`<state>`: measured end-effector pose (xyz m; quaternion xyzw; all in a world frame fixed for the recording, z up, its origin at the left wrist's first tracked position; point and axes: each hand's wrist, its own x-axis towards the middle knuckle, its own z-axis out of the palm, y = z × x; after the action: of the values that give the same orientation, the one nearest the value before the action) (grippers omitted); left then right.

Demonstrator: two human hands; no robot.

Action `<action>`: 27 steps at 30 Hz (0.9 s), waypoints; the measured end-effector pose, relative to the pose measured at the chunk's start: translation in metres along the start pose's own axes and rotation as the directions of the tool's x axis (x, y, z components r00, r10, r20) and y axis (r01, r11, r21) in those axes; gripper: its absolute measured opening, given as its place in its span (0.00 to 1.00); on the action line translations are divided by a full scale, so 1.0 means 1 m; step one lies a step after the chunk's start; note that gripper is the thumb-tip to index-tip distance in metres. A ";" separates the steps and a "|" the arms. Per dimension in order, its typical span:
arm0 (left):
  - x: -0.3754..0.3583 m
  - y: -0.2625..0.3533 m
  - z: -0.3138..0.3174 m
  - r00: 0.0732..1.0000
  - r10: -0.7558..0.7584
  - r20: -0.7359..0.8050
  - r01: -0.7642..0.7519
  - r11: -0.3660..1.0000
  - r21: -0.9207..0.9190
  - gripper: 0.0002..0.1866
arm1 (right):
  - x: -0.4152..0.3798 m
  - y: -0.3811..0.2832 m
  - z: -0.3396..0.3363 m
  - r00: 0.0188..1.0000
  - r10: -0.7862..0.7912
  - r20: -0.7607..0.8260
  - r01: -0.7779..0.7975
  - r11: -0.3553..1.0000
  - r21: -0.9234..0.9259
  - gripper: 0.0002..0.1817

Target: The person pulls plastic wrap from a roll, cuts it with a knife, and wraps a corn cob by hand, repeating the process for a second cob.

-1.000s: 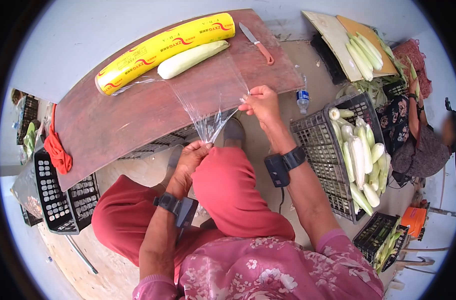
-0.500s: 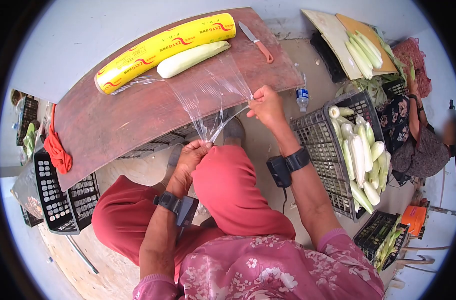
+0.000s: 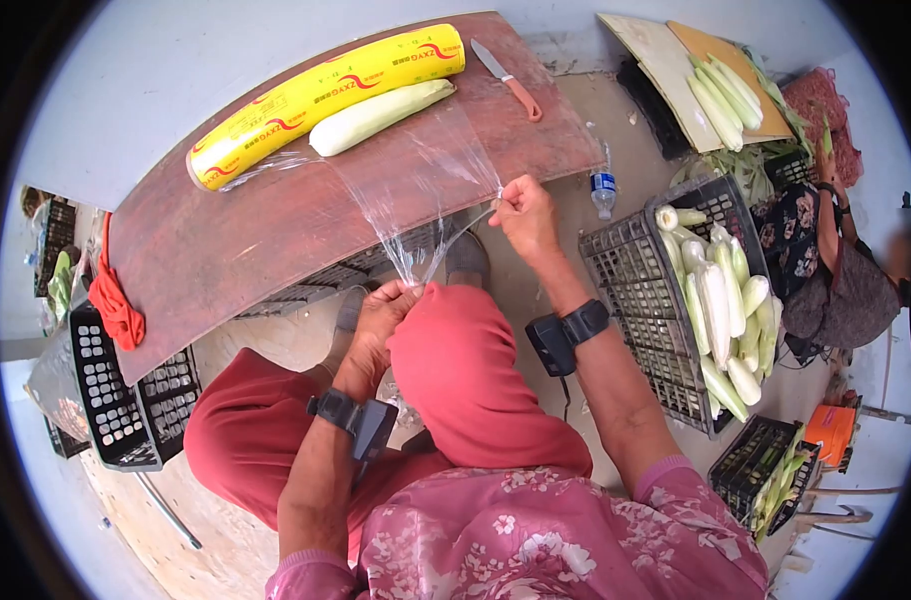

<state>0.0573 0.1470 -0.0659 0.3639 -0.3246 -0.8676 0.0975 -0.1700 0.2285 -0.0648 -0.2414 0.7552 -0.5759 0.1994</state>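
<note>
A sheet of clear plastic wrap (image 3: 415,180) stretches from the yellow roll (image 3: 325,105) down over the near edge of the table. My left hand (image 3: 383,312), beside my knee, pinches one gathered corner of it. My right hand (image 3: 525,212), just off the table's edge, is closed on the other corner. One pale green, peeled-looking long vegetable (image 3: 380,118) lies on the wrap against the roll. To its right rests a knife (image 3: 507,80) with a pinkish handle, blade pointing away from me.
The red-brown table (image 3: 245,240) has a red cloth (image 3: 117,305) over its left corner. A black crate (image 3: 655,310) of similar vegetables stands at right, near a water bottle (image 3: 603,193). More vegetables (image 3: 725,100) lie on a board. A person (image 3: 840,280) sits at far right; another crate (image 3: 115,400) stands left.
Both hands keep hold of the wrap and have hardly moved. The view has shifted very slightly. The roll, the vegetable and the knife stay in place on the table.
</note>
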 end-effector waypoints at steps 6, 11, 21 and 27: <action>0.008 -0.006 -0.009 0.999 -0.015 -0.046 0.016 0.999 0.028 0.02 | -0.010 -0.001 0.005 0.977 0.200 0.070 -0.210 0.878 0.431 0.04; 0.015 -0.009 -0.011 0.997 0.021 -0.071 -0.017 0.998 0.055 0.01 | -0.008 0.006 0.002 0.974 0.174 0.145 -0.222 0.857 0.465 0.04; 0.028 -0.020 -0.023 0.986 0.053 -0.158 -0.042 0.996 0.073 0.01 | -0.011 0.024 0.007 0.987 0.157 0.043 -0.155 0.823 0.547 0.07; 0.030 -0.021 -0.022 0.989 0.048 -0.143 -0.031 0.993 0.116 0.01 | -0.014 0.017 -0.003 0.921 0.292 0.259 -0.385 0.785 0.485 0.10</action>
<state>0.0524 0.1405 -0.1081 0.4248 -0.3725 -0.8167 0.1173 -0.1623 0.2428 -0.0801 -0.0857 0.5791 -0.6924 0.4219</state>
